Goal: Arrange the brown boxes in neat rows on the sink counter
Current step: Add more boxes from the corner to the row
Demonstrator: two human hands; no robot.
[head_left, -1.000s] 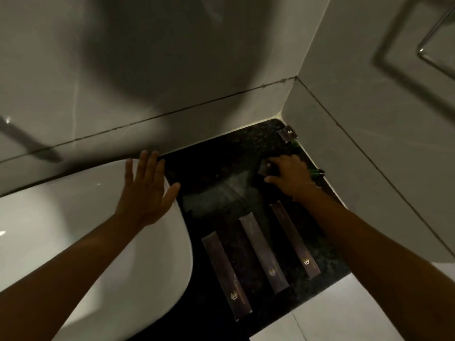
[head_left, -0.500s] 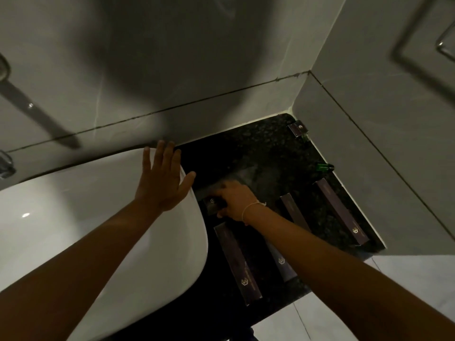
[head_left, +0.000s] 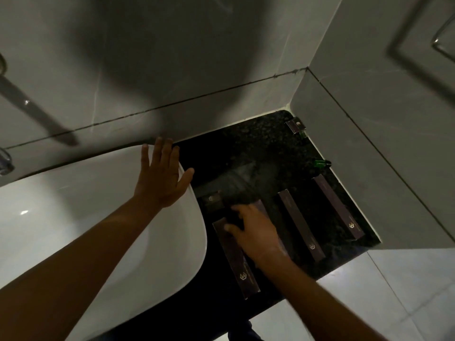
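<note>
Brown card boxes, long type, four on the black speckled worktop (head_left: 246, 143) right of the white basin (head_left: 73, 217): first box (head_left: 236, 257) nearest the basin, second box (head_left: 261, 207) mostly hidden under the right hand (head_left: 256, 232), third box (head_left: 301, 225), fourth box (head_left: 337, 209) nearest the side wall. All four lie flat, roughly parallel, logo ends toward the front edge where these show, spaced apart; judged a row in the making, with long sides side by side so the set reads as tidy. Small brown boxes, two: one (head_left: 213, 199) just beyond the first long box, beside the basin rim, judged the start of a second row; one (head_left: 295, 125) in the far corner against the wall, apart from the rest and judged not yet placed. Green bottles, two, one (head_left: 322, 163) along the side wall and one (head_left: 303, 134) partly hidden behind the corner box. Right hand: rests across the near ends of the first and second boxes, fingers loosely curled; whether its grip is closed on anything cannot be told. Left hand (head_left: 160, 175): flat, fingers spread, holding nothing, on the basin rim, judged a brace while leaning in.
</note>
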